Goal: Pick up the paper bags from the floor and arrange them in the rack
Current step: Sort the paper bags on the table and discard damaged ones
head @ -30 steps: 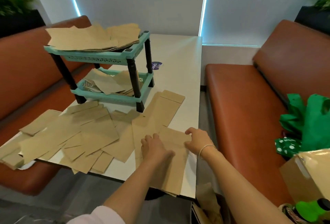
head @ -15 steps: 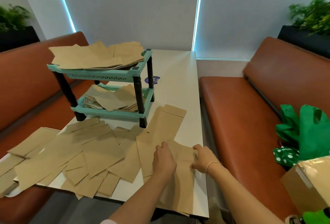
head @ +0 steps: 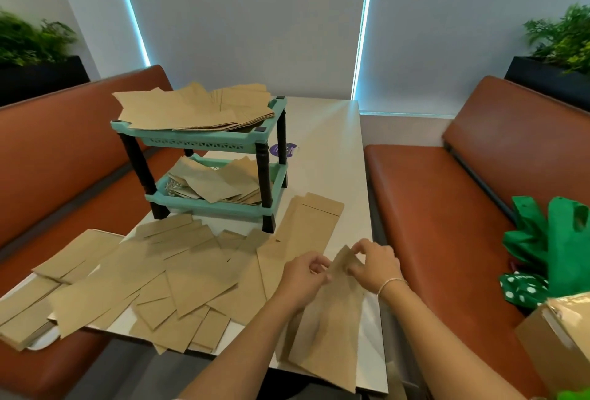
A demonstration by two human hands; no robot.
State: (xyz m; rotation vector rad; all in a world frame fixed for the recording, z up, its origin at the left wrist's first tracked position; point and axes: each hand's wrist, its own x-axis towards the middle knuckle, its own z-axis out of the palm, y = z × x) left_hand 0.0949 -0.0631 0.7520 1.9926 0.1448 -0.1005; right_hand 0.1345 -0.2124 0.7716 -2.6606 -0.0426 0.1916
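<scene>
A long brown paper bag (head: 329, 329) lies at the near right of the white table (head: 329, 157), its far end lifted. My left hand (head: 303, 278) pinches that end from the left and my right hand (head: 376, 268) pinches it from the right. Several more flat paper bags (head: 166, 278) are scattered over the table's near left. A teal two-tier rack (head: 204, 144) with black legs stands farther back, with paper bags stacked on its top shelf (head: 191, 109) and lower shelf (head: 217, 185).
Orange-brown bench seats (head: 424, 224) flank the table on both sides. Green bags (head: 549, 240) and a cardboard box (head: 562, 335) sit on the right bench. A purple sticker (head: 282, 149) lies behind the rack. Planters stand behind both benches.
Both hands went from pressing flat on the near bag to pinching its far end and lifting it off the table. The view has tilted upward.
</scene>
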